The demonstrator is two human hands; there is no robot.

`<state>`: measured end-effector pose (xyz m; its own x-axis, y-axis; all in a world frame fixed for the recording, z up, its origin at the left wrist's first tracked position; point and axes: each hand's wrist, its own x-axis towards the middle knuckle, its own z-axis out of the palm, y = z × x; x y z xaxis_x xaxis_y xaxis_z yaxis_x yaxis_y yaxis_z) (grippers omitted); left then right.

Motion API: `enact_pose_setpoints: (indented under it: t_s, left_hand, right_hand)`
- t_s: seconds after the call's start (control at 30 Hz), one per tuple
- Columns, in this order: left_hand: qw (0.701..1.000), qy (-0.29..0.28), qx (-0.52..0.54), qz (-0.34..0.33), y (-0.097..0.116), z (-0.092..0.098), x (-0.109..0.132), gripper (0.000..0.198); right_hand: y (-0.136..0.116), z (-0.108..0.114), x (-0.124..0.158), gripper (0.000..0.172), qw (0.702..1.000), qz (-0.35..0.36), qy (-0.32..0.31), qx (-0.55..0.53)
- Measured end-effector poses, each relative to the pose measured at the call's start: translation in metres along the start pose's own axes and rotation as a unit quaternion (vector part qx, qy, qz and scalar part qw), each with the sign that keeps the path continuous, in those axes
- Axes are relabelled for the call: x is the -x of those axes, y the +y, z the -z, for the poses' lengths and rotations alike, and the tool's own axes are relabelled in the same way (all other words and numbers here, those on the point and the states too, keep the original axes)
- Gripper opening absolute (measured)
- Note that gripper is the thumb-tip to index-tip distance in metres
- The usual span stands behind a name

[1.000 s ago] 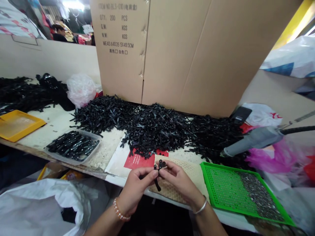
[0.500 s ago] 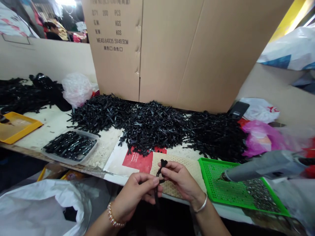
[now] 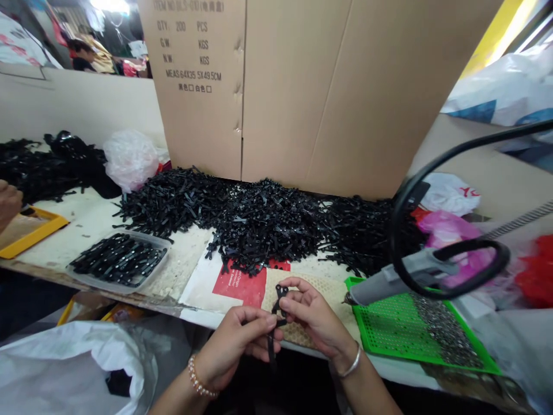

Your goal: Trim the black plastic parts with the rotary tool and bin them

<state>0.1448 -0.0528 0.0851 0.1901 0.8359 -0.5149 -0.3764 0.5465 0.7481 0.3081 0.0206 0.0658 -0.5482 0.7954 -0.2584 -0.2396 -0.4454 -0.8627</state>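
Note:
Over the front edge of the bench, my left hand [image 3: 237, 337] and my right hand [image 3: 318, 318] are both closed on small black strap-like parts [image 3: 281, 293]. The pieces cross between my fingertips, with rounded ends that have holes sticking up at the right hand. One black end hangs down below my left fingers. Whether these are two pieces or one jointed piece I cannot tell. To the right of my hands, a grey powered screwdriver [image 3: 380, 282] hangs tilted above a green perforated basket [image 3: 384, 328], which has many small metal screws [image 3: 449, 331] at its right side.
Large heaps of black parts [image 3: 268, 225] lie against a tall cardboard box [image 3: 298, 92]. A clear tray [image 3: 149, 282] of similar parts stands left, near a yellow tray [image 3: 47, 226] and another person's hand [image 3: 8, 203]. A white sack [image 3: 78, 340] gapes below the bench. The screwdriver's black cable [image 3: 397, 230] loops at right.
The screwdriver has swung left, and its looped cable and spring now show. Another person's hand has come into view at far left. My hands stay closed on the black parts, shifted only slightly.

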Motion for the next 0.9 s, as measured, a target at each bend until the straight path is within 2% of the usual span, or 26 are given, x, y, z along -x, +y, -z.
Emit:
enact_pose_setpoints:
  t_s: [0.3, 0.57, 0.73, 0.9]
  left_hand:
    - [1.0, 0.004, -0.002, 0.002, -0.001, 0.003, -0.001, 0.037]
    - [0.999, 0.041, -0.024, -0.01, 0.0, 0.0, -0.003, 0.039]
    - [0.997, 0.075, 0.005, -0.034, 0.001, -0.004, -0.005, 0.041]
    - [0.996, 0.076, 0.009, -0.039, 0.001, -0.005, -0.007, 0.039]
  right_hand:
    - [0.0, -0.002, 0.001, 0.044, 1.0, -0.001, 0.003, -0.007]
    - [0.001, 0.003, 0.001, 0.044, 1.0, 0.001, -0.011, 0.006]
    - [0.007, 0.005, 0.002, 0.042, 1.0, 0.03, -0.002, 0.01]
    - [0.011, 0.005, 0.002, 0.04, 0.998, 0.052, 0.022, 0.018]
